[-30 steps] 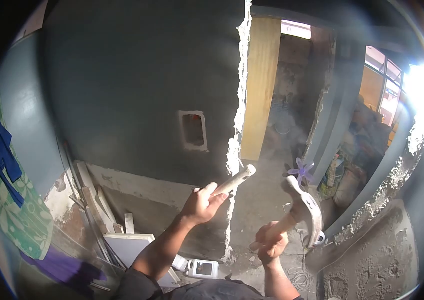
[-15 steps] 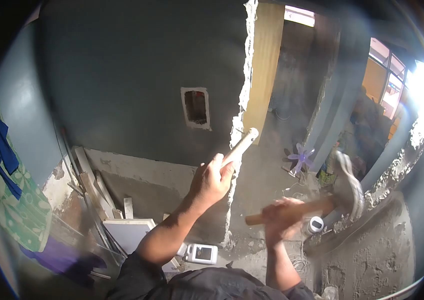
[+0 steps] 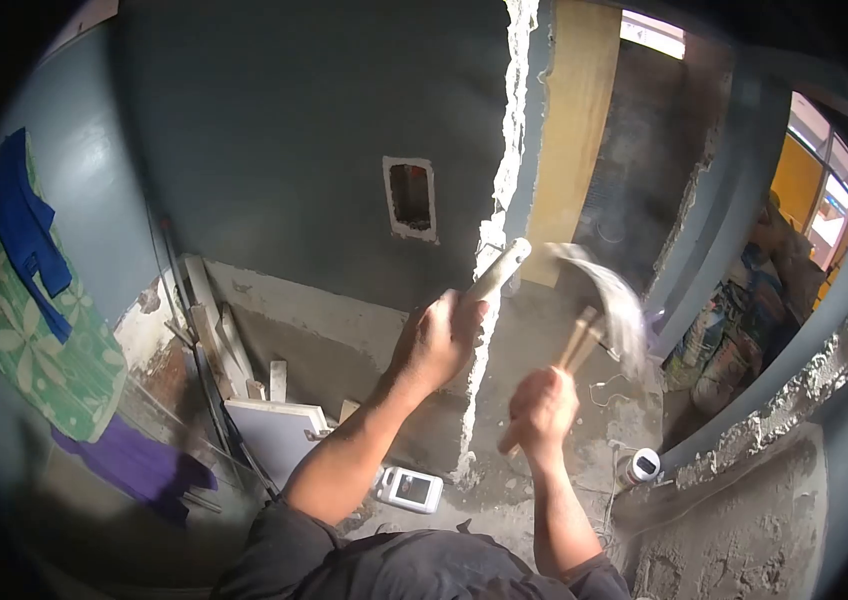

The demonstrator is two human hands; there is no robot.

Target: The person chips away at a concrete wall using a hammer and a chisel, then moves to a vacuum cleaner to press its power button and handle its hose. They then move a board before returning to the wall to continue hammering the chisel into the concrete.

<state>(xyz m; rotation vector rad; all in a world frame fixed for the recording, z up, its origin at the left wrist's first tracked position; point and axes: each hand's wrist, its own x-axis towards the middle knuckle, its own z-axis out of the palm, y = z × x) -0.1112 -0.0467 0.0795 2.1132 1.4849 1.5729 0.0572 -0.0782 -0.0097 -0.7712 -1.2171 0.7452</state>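
My left hand (image 3: 441, 338) is closed around a chisel (image 3: 505, 268), a pale thick rod whose blunt round end points up and right. Its other end is hidden by the hand and wrist. The chisel lies against the jagged white plaster edge (image 3: 512, 120) of the dark wall. In my right hand (image 3: 546, 405), fingers wrapped tight, is a hammer (image 3: 616, 290) with a wooden handle. The curved metal head is smeared by motion and stands right of the chisel end, apart from it.
A rectangular hole (image 3: 411, 197) is cut in the dark wall. Below stand a white container (image 3: 412, 490), a white board (image 3: 274, 435) and several wood strips. Green flowered cloth (image 3: 44, 350) hangs at left. A round white device (image 3: 641, 465) sits beside the rough low wall (image 3: 744, 530).
The hammer has swung up and left, closer to the chisel end, its handle now tilted more upright. My left hand keeps its hold on the chisel. The whole view has shifted slightly.
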